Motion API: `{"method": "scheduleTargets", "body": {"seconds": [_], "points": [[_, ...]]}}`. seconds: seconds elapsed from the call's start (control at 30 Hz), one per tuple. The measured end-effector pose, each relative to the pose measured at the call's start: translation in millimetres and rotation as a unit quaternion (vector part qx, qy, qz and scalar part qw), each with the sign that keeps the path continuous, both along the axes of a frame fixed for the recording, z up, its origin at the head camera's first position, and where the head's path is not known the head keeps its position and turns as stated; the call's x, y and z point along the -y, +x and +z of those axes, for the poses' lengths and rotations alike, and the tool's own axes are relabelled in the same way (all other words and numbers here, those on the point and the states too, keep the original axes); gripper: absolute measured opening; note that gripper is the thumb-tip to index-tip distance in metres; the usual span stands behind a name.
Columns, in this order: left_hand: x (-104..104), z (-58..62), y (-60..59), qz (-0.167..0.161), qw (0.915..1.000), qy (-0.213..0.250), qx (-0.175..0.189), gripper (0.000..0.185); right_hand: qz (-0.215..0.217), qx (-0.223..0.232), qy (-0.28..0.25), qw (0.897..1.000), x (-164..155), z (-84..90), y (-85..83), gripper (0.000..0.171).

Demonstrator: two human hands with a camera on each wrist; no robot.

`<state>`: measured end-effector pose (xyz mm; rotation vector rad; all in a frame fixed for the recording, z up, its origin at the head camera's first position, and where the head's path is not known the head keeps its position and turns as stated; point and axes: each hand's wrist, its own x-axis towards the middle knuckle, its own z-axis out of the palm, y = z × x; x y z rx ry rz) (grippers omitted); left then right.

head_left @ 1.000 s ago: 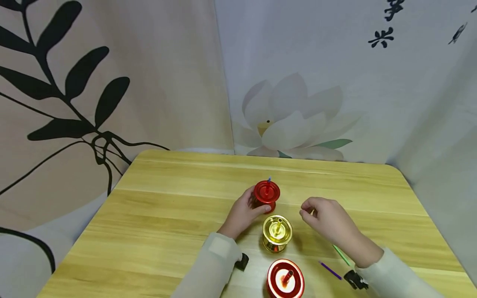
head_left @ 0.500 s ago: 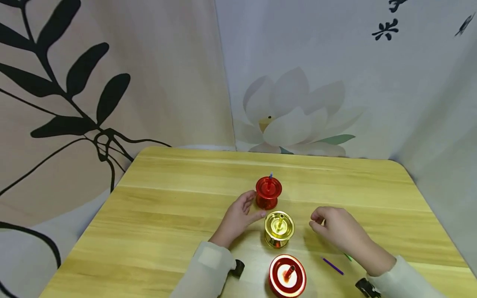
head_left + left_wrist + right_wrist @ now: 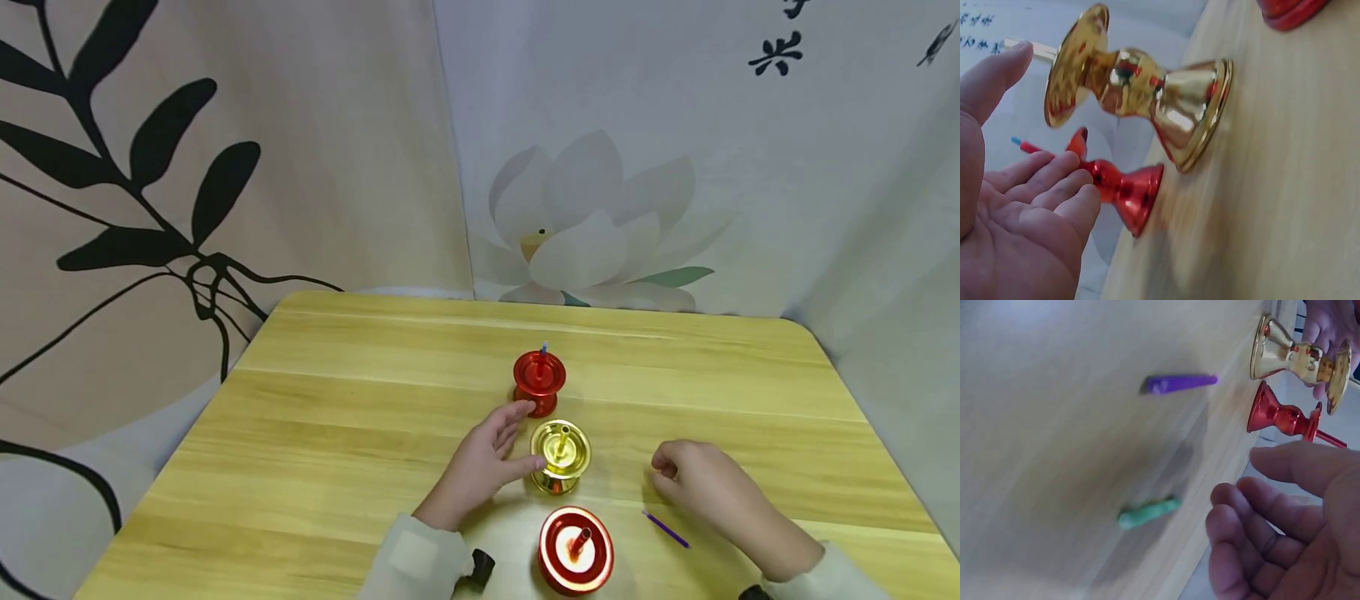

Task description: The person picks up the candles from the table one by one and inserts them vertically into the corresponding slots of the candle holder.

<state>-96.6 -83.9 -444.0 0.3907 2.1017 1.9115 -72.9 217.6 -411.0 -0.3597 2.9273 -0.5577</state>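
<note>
Three candle holders stand in a line on the wooden table: a small red one at the far end with a blue-tipped stick in it, a gold one in the middle, and a wider red one nearest me. My left hand lies open beside the gold holder, thumb by its base and fingers spread towards the far red holder. My right hand hovers low to the right, its fingers loosely curled and holding nothing. Under it lie a purple stick and a green stick.
Printed curtains hang close behind the table's far and right edges. The purple stick lies near the front edge, right of the near red holder. A black wrist device shows at my left sleeve. Bare wood lies to the left.
My left hand has let go of the far red holder and drawn back to the gold one, opening. My right hand has pulled back and to the right, lower over the sticks.
</note>
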Motion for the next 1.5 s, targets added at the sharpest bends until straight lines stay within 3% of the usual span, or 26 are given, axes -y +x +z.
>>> {"method": "scheduleTargets", "body": {"seconds": [0.13,0.3,0.37,0.57,0.73,0.93,1.17,1.3,1.5], "points": [[-6,1.3,3.5,-0.017,0.9998,-0.007,-0.007,0.077,0.002,-0.002,0.023,1.0,-7,-3.6,2.0,0.015],[-15,5.2,5.3,-0.036,0.999,-0.017,-0.019,0.079,0.01,0.003,0.041,0.999,-14,-5.7,2.8,0.016],[-18,7.0,5.9,-0.038,0.9987,-0.025,-0.021,0.081,0.012,0.004,0.052,0.999,-16,-5.1,3.1,0.015],[-22,10.7,5.7,-0.034,0.9962,-0.076,-0.028,0.086,-0.01,0.027,0.083,0.996,-21,-4.3,8.0,0.035],[-21,15.1,-0.1,-0.048,0.988,-0.141,-0.042,0.085,-0.018,0.056,0.079,0.995,-20,-8.1,7.9,0.034],[-19,18.9,-8.6,-0.076,0.978,-0.187,-0.052,0.083,-0.025,0.05,0.086,0.995,-20,-11.7,6.2,0.031],[-22,21.8,-18.1,-0.102,0.9709,-0.199,-0.085,0.082,-0.052,-0.004,0.075,0.996,-16,-0.3,10.0,0.018],[-21,21.9,-18.2,-0.099,0.9728,-0.197,-0.072,0.082,-0.055,-0.073,0.028,0.995,-6,7.7,11.2,0.008],[-18,15.7,-12.9,-0.089,0.9745,-0.199,-0.052,0.084,-0.036,-0.187,-0.029,0.981,12,6.1,12.6,0.011]]}}
